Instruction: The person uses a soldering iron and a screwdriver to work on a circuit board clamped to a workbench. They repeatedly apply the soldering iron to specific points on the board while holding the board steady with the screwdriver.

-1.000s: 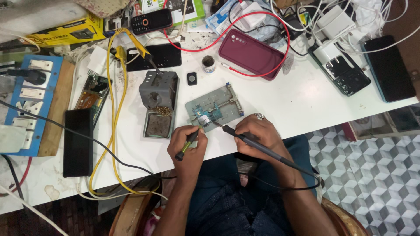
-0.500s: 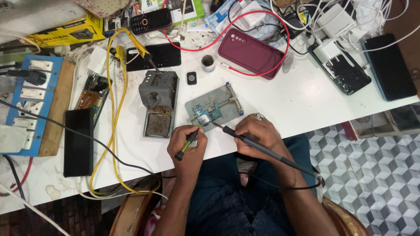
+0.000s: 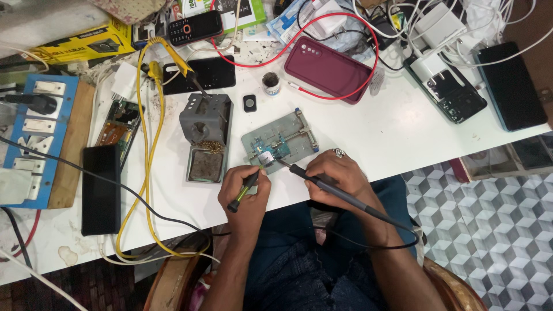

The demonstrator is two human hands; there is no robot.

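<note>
Left hand: your left hand [image 3: 245,193] sits at the near desk edge, fingers curled tight round a pair of tweezers [image 3: 243,191], black with a green end, tips aimed up at the circuit board [image 3: 266,156].
Right hand: your right hand [image 3: 334,178] grips the soldering iron [image 3: 322,185] like a pen, fingers closed on the dark handle, tip touching the board from the right; a ring shows on one finger.
Board: it lies clamped in the grey holder [image 3: 281,143], just beyond both hands, near the front of the white desk [image 3: 391,132].
Edges: the desk's near edge runs right under your wrists; both forearms come up from your lap, well over the rim.
Open room: bare white to the right of the holder, up to the black phone [image 3: 510,83]; tight on the left, where the grey iron stand [image 3: 206,135] stands just beside the holder.
Cords: the iron's black cord loops down past your right forearm; a yellow cable [image 3: 144,155] snakes along the stand's left side.
Behind: a maroon phone case [image 3: 328,68] ringed by a red wire.
</note>
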